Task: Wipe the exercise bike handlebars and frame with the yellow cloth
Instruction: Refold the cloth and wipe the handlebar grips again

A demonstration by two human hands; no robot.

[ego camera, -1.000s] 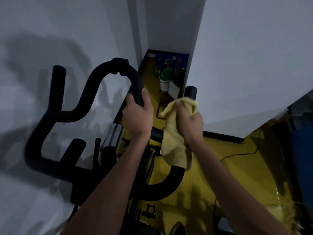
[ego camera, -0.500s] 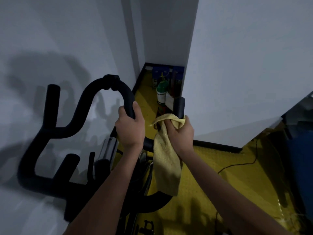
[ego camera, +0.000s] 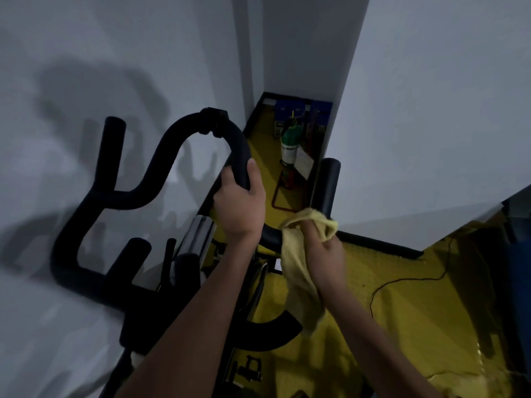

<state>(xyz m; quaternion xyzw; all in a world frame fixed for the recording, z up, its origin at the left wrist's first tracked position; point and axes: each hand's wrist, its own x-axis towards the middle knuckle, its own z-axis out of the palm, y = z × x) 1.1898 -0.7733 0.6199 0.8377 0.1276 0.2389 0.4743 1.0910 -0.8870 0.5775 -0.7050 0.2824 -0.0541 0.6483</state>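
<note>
Yellow cloth [ego camera: 298, 271]: bunched around the base of the handlebars' [ego camera: 161, 156] right upright grip [ego camera: 326, 182], its tail hanging down over the floor [ego camera: 402, 297].
Right hand [ego camera: 324, 254]: fingers curled tight around the cloth, pressing it to the bar.
Left hand [ego camera: 238, 205]: fingers and thumb wrapped around the black centre loop of the handlebars.
Alcove: a green bottle [ego camera: 289, 142] stands on the yellow floor before blue boxes [ego camera: 301, 109]; their contents cannot be seen.
Cable [ego camera: 408, 280]: trails across the floor at right.

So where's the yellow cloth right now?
In the head view, right of centre: the yellow cloth is gripped in the right hand, wrapped round the black handlebar, its end hanging down.
</note>
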